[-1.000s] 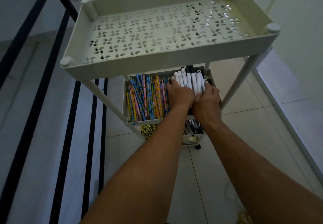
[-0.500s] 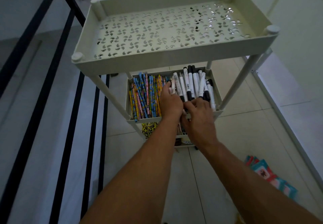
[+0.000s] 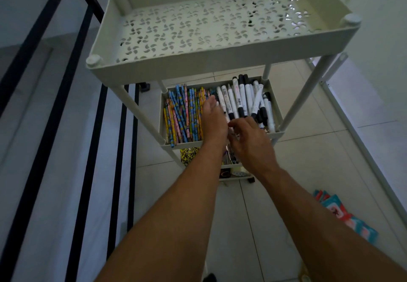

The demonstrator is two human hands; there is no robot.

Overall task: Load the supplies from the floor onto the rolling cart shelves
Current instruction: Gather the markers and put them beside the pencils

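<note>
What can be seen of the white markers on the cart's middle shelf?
The markers are a loose pile of white plastic-looking barrels with black caps and black print. They lie flat, several crossed, filling the right half of the middle shelf beside the patterned pencils. The left hand lays straight fingers along their left edge; the right hand reaches over their near ends.

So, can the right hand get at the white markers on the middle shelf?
Probably yes: the right hand is at the near ends of the white markers, its fingers loose, and nothing lies between.
</note>
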